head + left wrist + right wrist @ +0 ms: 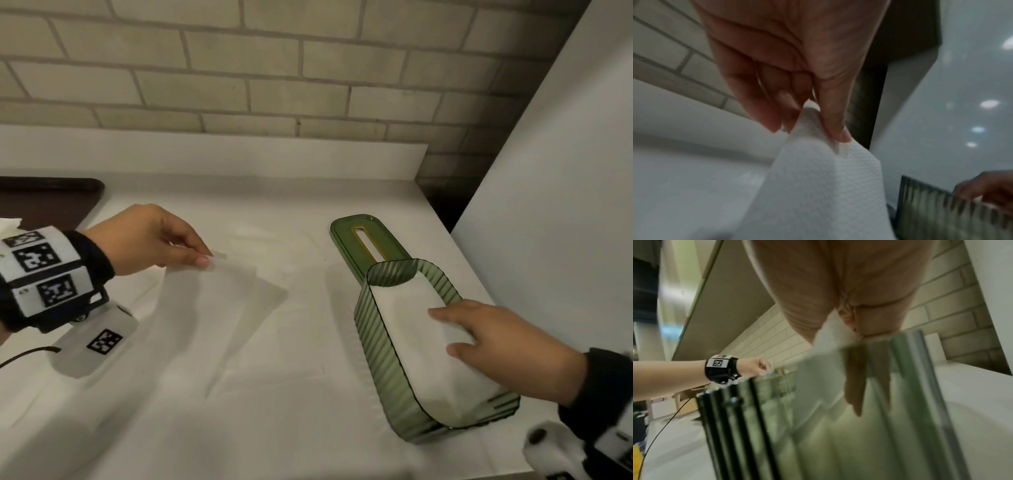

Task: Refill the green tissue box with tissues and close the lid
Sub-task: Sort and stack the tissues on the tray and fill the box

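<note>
Left hand (150, 236), nine o'clock: pinching a hanging tissue sheet (222, 308). Right hand (507, 346), four o'clock: fingers flat on tissues (411, 315) inside green tissue box (383, 356); lid (363, 240) behind. No legible writing

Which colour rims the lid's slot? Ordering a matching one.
Yellow-gold, on the green lid; head view.

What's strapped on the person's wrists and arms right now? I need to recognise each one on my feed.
Left hand: black cuff with a boxy white band of black square-code tags, plus a thin black cable. Right hand: dark sleeve, with a white-and-black unit partly cut off at the frame edge.
</note>
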### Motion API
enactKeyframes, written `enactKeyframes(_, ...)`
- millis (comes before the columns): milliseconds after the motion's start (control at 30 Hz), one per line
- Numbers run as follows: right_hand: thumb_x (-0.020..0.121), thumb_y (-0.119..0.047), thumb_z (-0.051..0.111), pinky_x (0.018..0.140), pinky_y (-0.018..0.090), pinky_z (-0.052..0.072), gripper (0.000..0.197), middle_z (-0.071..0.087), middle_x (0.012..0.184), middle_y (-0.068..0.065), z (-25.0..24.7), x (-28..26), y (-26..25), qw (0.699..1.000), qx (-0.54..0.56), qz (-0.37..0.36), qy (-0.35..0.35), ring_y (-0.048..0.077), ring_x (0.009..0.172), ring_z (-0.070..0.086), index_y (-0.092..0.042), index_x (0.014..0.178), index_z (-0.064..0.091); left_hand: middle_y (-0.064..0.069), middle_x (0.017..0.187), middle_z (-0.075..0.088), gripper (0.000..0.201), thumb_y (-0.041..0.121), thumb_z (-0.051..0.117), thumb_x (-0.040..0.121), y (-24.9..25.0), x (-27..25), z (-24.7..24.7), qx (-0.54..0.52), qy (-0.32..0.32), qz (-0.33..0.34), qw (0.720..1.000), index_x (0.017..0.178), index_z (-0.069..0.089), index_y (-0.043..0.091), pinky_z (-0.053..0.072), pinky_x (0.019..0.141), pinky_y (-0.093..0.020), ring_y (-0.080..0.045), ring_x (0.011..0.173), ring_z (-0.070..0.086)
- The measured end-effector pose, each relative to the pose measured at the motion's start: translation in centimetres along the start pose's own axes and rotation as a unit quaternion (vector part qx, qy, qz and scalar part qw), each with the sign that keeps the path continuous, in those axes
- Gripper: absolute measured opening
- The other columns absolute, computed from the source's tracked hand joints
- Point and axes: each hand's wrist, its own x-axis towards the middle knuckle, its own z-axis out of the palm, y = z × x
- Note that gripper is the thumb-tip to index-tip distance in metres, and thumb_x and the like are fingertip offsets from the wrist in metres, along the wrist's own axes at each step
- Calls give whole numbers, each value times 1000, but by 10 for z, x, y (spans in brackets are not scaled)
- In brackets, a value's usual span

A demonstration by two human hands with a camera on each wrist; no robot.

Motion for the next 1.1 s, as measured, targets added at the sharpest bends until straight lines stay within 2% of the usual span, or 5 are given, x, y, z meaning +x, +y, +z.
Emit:
enactKeyframes(167, 92, -19, 57, 72, -3, 31, 58, 48, 107, -25, -2, -4, -2, 998, 67, 4, -18, -15, 76, 42, -31, 143, 31, 15, 74, 73, 76, 90, 62, 20, 18, -9, -11, -112, 46, 40, 992, 76, 75, 40, 60, 61, -27, 0, 60, 63)
enactKeyframes(300, 91, -37, 56, 102, 8, 25, 64, 29, 147, -14, -4, -17, -9, 999, 9, -11, -42, -1, 129, 34, -33, 145, 23, 6, 73, 74, 61, 74, 75, 29, 29, -9, -13, -215, 83, 43, 972, 77, 75, 37, 56, 52, -19, -4, 58, 64)
enactKeyframes(500, 94, -42, 48, 92, 14, 38, 47, 31, 137, -13, -20, -39, -33, 986, -146, -28, 82, 4, 112, 51, -35, 138, 34, 6, 63, 71, 58, 61, 86, 27, 52, -3, 3, -353, 78, 39, 932, 73, 76, 27, 49, 45, -12, -1, 49, 62)
enactKeyframes(733, 53, -88, 48, 85, 30, 54, 67, 71, 98, -12, -26, -44, -48, 936, 314, -115, 111, 5, 90, 68, -48, 105, 60, 8, 58, 67, 38, 36, 70, 53, 103, 2, 23, -431, 59, 45, 899, 86, 69, 16, 45, 41, -12, 0, 43, 56)
enactKeyframes(1100, 82, -15, 59, 84, 39, 57, 29, 73, 102, 7, -26, -24, -69, 821, 552, -115, 89, 26, 93, 71, -14, 111, 61, 4, 73, 71, 16, 32, 61, 78, 139, 4, 60, -461, 26, 64, 885, 85, 69, 19, 55, 56, -21, -8, 61, 65)
